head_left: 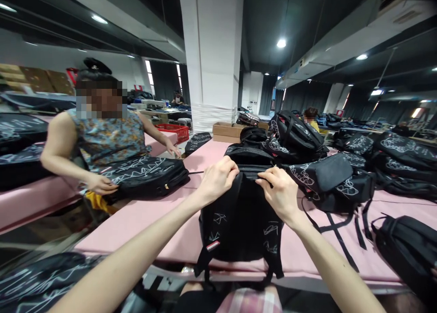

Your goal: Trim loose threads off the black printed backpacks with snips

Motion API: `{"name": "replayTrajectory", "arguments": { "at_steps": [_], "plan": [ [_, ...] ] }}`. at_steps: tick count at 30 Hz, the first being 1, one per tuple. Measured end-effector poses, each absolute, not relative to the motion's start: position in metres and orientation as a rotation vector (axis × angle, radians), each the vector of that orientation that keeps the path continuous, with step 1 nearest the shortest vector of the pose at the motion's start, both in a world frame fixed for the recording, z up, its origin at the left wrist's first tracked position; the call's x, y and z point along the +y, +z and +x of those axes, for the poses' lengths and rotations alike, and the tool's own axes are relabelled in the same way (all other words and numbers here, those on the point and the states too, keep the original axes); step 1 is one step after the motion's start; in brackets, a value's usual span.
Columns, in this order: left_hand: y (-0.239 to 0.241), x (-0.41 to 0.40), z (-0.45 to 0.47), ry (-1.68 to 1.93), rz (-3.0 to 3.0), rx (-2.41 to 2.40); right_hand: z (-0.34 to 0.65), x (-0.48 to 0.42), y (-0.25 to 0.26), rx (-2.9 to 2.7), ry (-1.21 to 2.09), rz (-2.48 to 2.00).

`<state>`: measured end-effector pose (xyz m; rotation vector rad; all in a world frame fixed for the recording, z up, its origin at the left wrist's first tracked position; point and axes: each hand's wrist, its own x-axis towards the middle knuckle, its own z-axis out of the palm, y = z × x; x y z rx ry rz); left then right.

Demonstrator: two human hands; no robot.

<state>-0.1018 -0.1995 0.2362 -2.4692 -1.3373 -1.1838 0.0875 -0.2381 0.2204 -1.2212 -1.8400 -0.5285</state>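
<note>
Because the black backpack (251, 222) lay at your twelve o'clock on the pink table (136, 228), straps (204, 260) toward you, its top edge (250, 169) was reachable: your left hand (220, 174) pinched it at eleven, your right hand (280, 191) at one, seemingly keeping it taut.

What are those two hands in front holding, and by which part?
A black backpack: the left hand and right hand both pinch it along its upper edge.

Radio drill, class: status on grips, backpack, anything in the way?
Left grip, right grip pinching top edge of backpack. Backpack on pink table. Other bags close on right, none blocking either grip.
</note>
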Motion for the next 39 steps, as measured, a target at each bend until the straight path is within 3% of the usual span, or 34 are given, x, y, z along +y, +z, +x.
{"name": "replayTrajectory", "arguments": {
  "at_steps": [17, 24, 27, 32, 39],
  "plan": [
    [0.24, -0.201, -0.099, -1.443, -2.556, -1.432, 0.061, -0.23, 0.229, -1.942, -0.785, -1.234],
    [0.235, -0.213, -0.16, -1.953, -2.836, -1.873, 0.117, -0.244, 0.221, -1.601, 0.077, -1.142],
    [0.204, -0.223, -0.179, -1.999, -2.741, -2.154, 0.148, -0.263, 0.192, -1.354, 0.255, -1.226],
    [0.171, -0.238, -0.147, -2.091, -2.933, -2.08, 0.14, -0.28, 0.156, -1.441, 0.489, -1.338],
    [0.226, -0.295, -0.126, -2.651, -2.923, -1.816, 0.123, -0.325, 0.198, -1.389, 0.738, -0.949]
  ]
}}
